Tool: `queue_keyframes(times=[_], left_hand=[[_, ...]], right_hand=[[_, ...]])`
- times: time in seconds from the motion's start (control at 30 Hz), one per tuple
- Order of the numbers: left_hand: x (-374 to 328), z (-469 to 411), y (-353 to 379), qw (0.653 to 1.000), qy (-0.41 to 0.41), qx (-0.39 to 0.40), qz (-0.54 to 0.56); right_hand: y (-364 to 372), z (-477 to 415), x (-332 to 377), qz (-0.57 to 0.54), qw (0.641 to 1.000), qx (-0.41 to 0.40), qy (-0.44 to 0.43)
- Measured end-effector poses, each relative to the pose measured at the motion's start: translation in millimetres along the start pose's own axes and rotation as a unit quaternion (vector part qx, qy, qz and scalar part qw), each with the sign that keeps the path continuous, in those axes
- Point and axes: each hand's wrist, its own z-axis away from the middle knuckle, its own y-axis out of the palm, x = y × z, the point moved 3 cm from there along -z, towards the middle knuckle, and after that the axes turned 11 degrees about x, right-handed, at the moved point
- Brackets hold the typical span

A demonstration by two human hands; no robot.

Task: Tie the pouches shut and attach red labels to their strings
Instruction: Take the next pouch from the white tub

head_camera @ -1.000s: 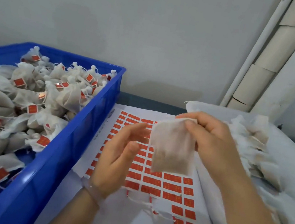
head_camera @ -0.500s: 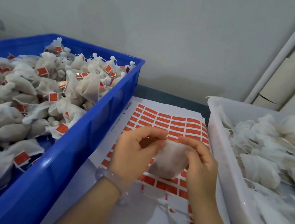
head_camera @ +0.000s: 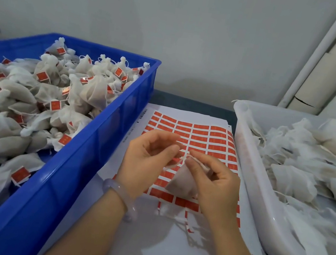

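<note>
A small white mesh pouch [head_camera: 182,182] hangs above the sheet of red labels [head_camera: 203,137], its neck gathered to a point. My right hand [head_camera: 213,184] pinches the pouch's neck between thumb and fingers. My left hand [head_camera: 148,157] is just to the left, with fingertips curled and pinching the thin white string [head_camera: 180,159] that runs from the neck. The pouch's lower right side is hidden behind my right hand.
A blue crate [head_camera: 100,151] on the left is heaped with tied, labelled pouches. A white tub [head_camera: 248,185] on the right holds untied pouches. Peeled label backing scraps [head_camera: 182,221] lie on the paper in front of my hands. A wall and pipes stand behind.
The pouch came down from in front of my face to just above the label sheet. Its top has been gathered, and my hands have drawn apart with the string between them.
</note>
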Motion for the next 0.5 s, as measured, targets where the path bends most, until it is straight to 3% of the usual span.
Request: queue_keyframes(times=[0.13, 0.3, 0.4, 0.5], left_hand=[[4.7, 0.5, 5.1, 0.993, -0.028, 0.084, -0.083], [4.3, 0.8, -0.1, 0.995, -0.036, 0.045, -0.084], [1.5, -0.4, -0.9, 0.996, -0.019, 0.033, -0.078], [-0.8, 0.0, 2.1, 0.999, -0.04, 0.032, -0.005]], right_hand=[[0.9, -0.2, 0.7, -0.008, 1.0, 0.014, 0.003], [-0.2, 0.3, -1.0, -0.01, 1.0, 0.021, 0.0], [2.8, 0.3, 0.0, 0.032, 0.999, 0.031, -0.014], [5.5, 1.5, 0.3, 0.107, 0.993, 0.028, -0.048]])
